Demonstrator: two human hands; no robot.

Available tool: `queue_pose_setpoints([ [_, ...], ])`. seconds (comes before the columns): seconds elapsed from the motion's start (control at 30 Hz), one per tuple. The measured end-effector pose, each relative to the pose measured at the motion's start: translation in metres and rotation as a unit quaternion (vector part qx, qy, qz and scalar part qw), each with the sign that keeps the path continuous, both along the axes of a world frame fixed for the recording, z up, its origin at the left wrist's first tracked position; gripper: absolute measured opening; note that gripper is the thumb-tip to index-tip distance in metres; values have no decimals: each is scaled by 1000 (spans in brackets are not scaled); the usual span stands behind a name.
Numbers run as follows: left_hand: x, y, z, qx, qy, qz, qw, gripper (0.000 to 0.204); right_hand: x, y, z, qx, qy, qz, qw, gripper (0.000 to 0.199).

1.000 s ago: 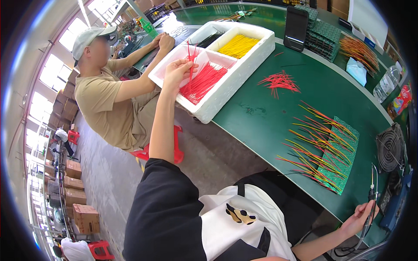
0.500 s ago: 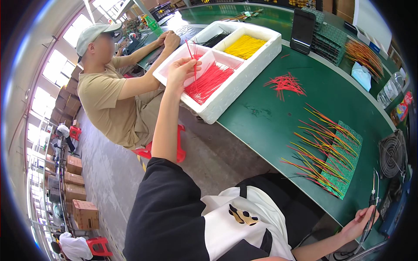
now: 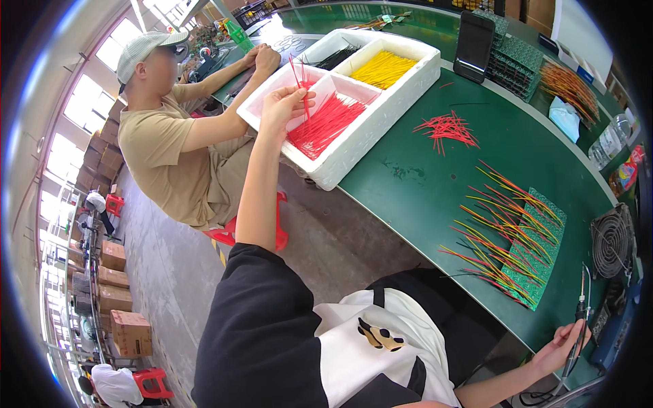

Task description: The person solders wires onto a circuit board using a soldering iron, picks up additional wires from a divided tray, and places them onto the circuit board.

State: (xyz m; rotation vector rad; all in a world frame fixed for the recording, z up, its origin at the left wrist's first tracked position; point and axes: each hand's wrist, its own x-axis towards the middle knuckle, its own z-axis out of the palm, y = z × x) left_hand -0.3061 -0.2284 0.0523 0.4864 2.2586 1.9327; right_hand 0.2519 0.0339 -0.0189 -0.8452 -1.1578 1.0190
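— What's in your left hand (image 3: 282, 109)?
— Your fingers pinch a few red wires (image 3: 299, 78) above the white foam tray (image 3: 354, 146) on the green counter (image 3: 435, 190).
— And your right hand (image 3: 561, 347)?
— Its fingers are wrapped around a soldering iron (image 3: 581, 319) at the counter's near edge.

red wires (image 3: 326, 124), yellow wires (image 3: 383, 69), white foam tray (image 3: 381, 129), green table (image 3: 435, 183), green circuit board (image 3: 537, 262).

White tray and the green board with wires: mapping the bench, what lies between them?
In the head view, a loose pile of red wires on bare green table.
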Motion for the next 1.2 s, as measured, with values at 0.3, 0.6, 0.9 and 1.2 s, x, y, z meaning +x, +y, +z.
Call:
queue_pose_setpoints([
  [0.3, 4, 1, 2, -6, 1, -17, 1000, 21, -3, -1, 3, 5, -1, -3, 1000, 10],
  [0.6, 3, -10, 4, -13, 37, 6, 999, 20, 0, 1, -4, -3, -3, 20, 1000, 10],
  [0.9, -4, 1, -6, 151, 113, -26, 982, 15, 4, 3, -2, -7, 9, 11, 1000, 7],
  [1.2, 179, 56, 33, 363, 125, -307, 871, 12, -19, -6, 13, -30, 32, -12, 999, 13],
])
